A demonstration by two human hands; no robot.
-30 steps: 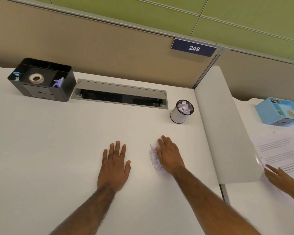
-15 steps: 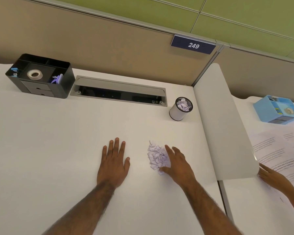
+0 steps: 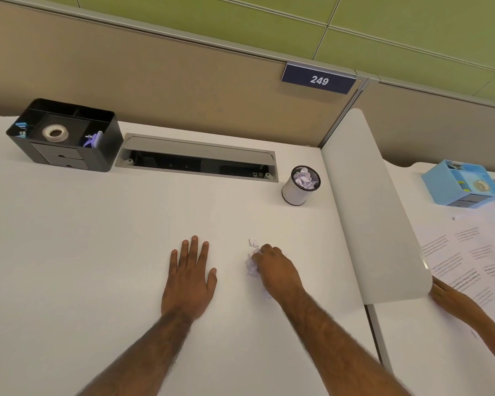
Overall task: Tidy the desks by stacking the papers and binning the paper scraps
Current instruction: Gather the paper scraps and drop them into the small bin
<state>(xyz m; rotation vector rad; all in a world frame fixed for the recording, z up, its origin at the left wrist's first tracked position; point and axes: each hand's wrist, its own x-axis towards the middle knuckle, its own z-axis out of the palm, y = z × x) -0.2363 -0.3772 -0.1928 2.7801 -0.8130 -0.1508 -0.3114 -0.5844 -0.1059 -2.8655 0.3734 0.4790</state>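
Beside the flat, relaxed left hand (image 3: 187, 281), the right hand (image 3: 277, 271) clutches crumpled paper scraps (image 3: 252, 265), which could spill from a partial grip.

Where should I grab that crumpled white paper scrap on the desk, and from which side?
Cup the whole crumpled white paper scrap from above and its right, where the right hand curls over it: it is a low, loose wad lying on the white desk, with no firm edge to pinch.
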